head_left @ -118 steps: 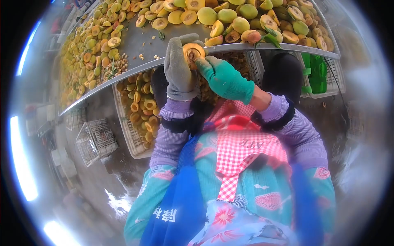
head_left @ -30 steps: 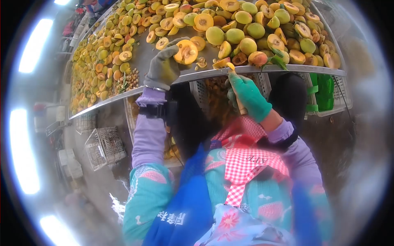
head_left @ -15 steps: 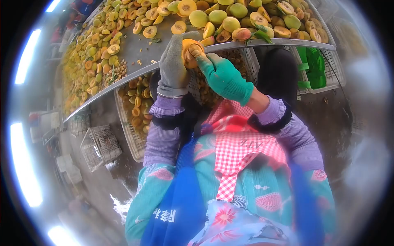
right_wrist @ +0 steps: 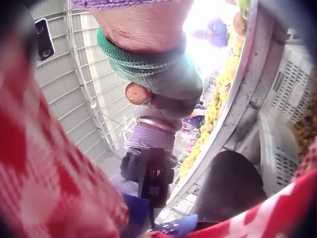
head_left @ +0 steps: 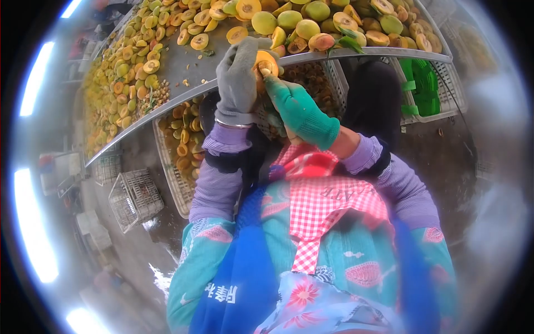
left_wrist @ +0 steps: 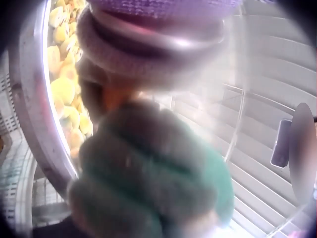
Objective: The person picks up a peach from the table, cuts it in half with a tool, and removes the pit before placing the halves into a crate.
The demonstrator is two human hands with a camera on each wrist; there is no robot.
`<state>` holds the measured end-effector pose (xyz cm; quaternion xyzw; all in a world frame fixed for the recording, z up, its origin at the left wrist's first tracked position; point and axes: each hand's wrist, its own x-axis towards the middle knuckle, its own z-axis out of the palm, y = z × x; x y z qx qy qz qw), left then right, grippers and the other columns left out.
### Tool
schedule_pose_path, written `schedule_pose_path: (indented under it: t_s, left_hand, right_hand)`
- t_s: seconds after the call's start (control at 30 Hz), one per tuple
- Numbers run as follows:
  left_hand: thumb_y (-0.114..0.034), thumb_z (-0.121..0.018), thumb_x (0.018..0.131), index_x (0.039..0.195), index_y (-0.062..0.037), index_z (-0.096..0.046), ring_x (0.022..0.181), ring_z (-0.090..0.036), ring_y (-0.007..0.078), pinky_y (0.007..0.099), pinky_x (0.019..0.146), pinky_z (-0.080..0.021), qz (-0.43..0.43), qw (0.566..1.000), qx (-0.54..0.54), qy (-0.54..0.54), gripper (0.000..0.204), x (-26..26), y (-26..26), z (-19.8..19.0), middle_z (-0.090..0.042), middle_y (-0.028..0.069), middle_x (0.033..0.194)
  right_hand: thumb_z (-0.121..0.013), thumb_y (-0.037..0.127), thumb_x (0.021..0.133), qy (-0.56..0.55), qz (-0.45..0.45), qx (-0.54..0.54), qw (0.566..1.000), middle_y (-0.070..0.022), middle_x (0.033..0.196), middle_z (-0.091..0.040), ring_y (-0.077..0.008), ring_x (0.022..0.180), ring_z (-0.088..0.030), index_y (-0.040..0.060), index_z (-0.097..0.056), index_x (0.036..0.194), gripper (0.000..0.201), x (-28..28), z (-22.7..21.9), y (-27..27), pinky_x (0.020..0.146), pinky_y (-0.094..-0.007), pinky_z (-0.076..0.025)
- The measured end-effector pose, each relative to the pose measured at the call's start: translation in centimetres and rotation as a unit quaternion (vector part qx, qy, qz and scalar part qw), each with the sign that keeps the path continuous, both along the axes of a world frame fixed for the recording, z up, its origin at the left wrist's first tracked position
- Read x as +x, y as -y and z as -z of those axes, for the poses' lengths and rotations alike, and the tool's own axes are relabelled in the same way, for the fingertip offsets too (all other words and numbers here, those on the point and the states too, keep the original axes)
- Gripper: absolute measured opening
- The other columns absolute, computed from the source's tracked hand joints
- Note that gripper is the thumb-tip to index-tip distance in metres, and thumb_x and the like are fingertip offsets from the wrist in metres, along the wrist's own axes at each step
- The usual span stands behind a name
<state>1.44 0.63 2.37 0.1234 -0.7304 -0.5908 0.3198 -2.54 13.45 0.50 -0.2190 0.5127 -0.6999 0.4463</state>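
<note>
So the left hand (head_left: 236, 83) is gripping a fruit half (head_left: 267, 59) near the table edge (head_left: 183, 99), probably angling its cut face so the right hand (head_left: 305, 114) (which is clutching a wooden handle (right_wrist: 137, 93), tip hidden) is reaching the middle easily.

Head view: worn high, looking forward and steeply down past the apron (head_left: 334, 203) to the left hand (head_left: 238, 78) and right hand (head_left: 303, 111); wide, round-edged field. Left wrist view: set extremely close, aimed past the cuff at the right hand, with roof panels (left_wrist: 277, 74) far behind. Right wrist view: tilted upward and across, bare wrist (right_wrist: 143, 29) very near, left sleeve (right_wrist: 151, 136) farther off. Common to all three: table rim (head_left: 183, 99) and fruit (head_left: 317, 28). Shared by wrist views: roof panels.
</note>
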Motion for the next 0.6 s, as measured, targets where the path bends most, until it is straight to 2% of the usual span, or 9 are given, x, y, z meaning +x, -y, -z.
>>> schedule_pose_path:
  t_s: [0.1,0.2,0.23,0.3,0.37,0.4,0.47,0.5,0.6]
  left_hand:
    - [-0.016,-0.052,0.098,0.098,0.0037,-0.062,0.067,-0.066,0.0185,0.0277,0.057,-0.053,-0.09,0.981,0.16,-0.059,0.022,0.3,-2.7,-0.2,-0.068,0.013,0.084]
    - [-0.017,-0.056,0.097,0.096,0.005,-0.062,0.066,-0.065,0.0193,0.0287,0.057,-0.054,-0.055,0.972,0.225,0.034,0.023,0.3,-1.5,1.2,-0.068,0.0135,0.082]
    - [-0.021,-0.059,0.096,0.097,0.0057,-0.062,0.065,-0.065,0.0197,0.0293,0.057,-0.055,-0.022,0.961,0.267,0.075,0.027,0.1,-0.6,0.9,-0.067,0.0139,0.08]
    - [-0.023,-0.06,0.096,0.097,0.006,-0.063,0.064,-0.065,0.02,0.0296,0.056,-0.055,0.046,0.957,0.267,0.1,0.029,-0.8,0.7,0.4,-0.067,0.0139,0.08]
    - [-0.023,-0.061,0.096,0.098,0.0059,-0.064,0.06,-0.065,0.0207,0.0306,0.056,-0.055,0.136,0.946,0.23,0.182,0.03,-1.4,2.5,-0.3,-0.068,0.0133,0.079]
    - [-0.023,-0.061,0.096,0.097,0.0056,-0.064,0.059,-0.065,0.0206,0.0306,0.055,-0.055,0.105,0.956,0.218,0.168,0.029,-1.5,2.4,-0.4,-0.067,0.0133,0.078]
    - [-0.023,-0.061,0.096,0.095,0.0051,-0.065,0.058,-0.064,0.0205,0.0306,0.054,-0.055,0.047,0.969,0.195,0.143,0.028,-1.9,1.2,-0.1,-0.067,0.0132,0.077]
    - [-0.023,-0.061,0.096,0.093,0.0046,-0.066,0.056,-0.064,0.0201,0.0301,0.052,-0.054,-0.009,0.976,0.206,0.074,0.029,-2.1,0.0,0.4,-0.067,0.0129,0.076]
    - [-0.024,-0.061,0.096,0.093,0.004,-0.066,0.059,-0.064,0.0192,0.0293,0.055,-0.053,0.039,0.961,0.246,0.121,0.028,-1.8,-0.3,0.5,-0.067,0.0127,0.076]
  right_hand:
    - [-0.044,0.049,0.101,-0.022,0.035,0.015,0.999,-0.0031,0.057,-0.051,-0.0106,0.043,-0.046,0.0072,-0.055,0.081,0.047,1.3,1.1,0.6,0.038,-0.0262,-0.037]
    - [-0.045,0.05,0.1,0.17,-0.032,0.014,0.985,-0.0021,0.058,-0.052,-0.0116,0.043,-0.046,0.0093,-0.054,0.079,0.047,1.1,2.2,0.4,0.039,-0.0264,-0.037]
    - [-0.044,0.051,0.099,0.17,-0.048,0.016,0.984,-0.0017,0.058,-0.052,-0.0118,0.043,-0.046,0.0098,-0.054,0.08,0.046,0.7,2.0,0.0,0.039,-0.0266,-0.037]
    - [-0.043,0.052,0.099,0.167,-0.083,0.017,0.982,-0.0008,0.058,-0.051,-0.0122,0.042,-0.046,0.0107,-0.054,0.082,0.046,-0.4,0.3,-0.5,0.039,-0.027,-0.037]
    - [-0.042,0.054,0.099,0.288,-0.093,-0.004,0.953,0.0002,0.058,-0.05,-0.0124,0.042,-0.045,0.0123,-0.053,0.085,0.045,0.0,-0.6,-0.3,0.039,-0.0277,-0.037]
    - [-0.042,0.054,0.099,0.349,-0.095,-0.015,0.932,0.0007,0.058,-0.049,-0.0125,0.042,-0.045,0.013,-0.053,0.086,0.045,0.1,-0.8,-0.2,0.039,-0.0281,-0.037]
    - [-0.041,0.054,0.099,0.355,-0.121,-0.091,0.922,0.0015,0.059,-0.049,-0.0124,0.043,-0.045,0.0144,-0.052,0.088,0.043,0.1,0.1,-0.1,0.041,-0.0286,-0.037]
    - [-0.041,0.054,0.099,0.359,-0.132,-0.129,0.915,0.0018,0.06,-0.048,-0.0124,0.044,-0.045,0.0151,-0.052,0.089,0.042,0.0,0.5,0.0,0.041,-0.0288,-0.037]
    - [-0.039,0.052,0.101,0.323,-0.15,-0.073,0.932,0.0039,0.061,-0.046,-0.0116,0.047,-0.043,0.0159,-0.052,0.089,0.04,-0.7,0.9,-0.9,0.045,-0.0287,-0.037]
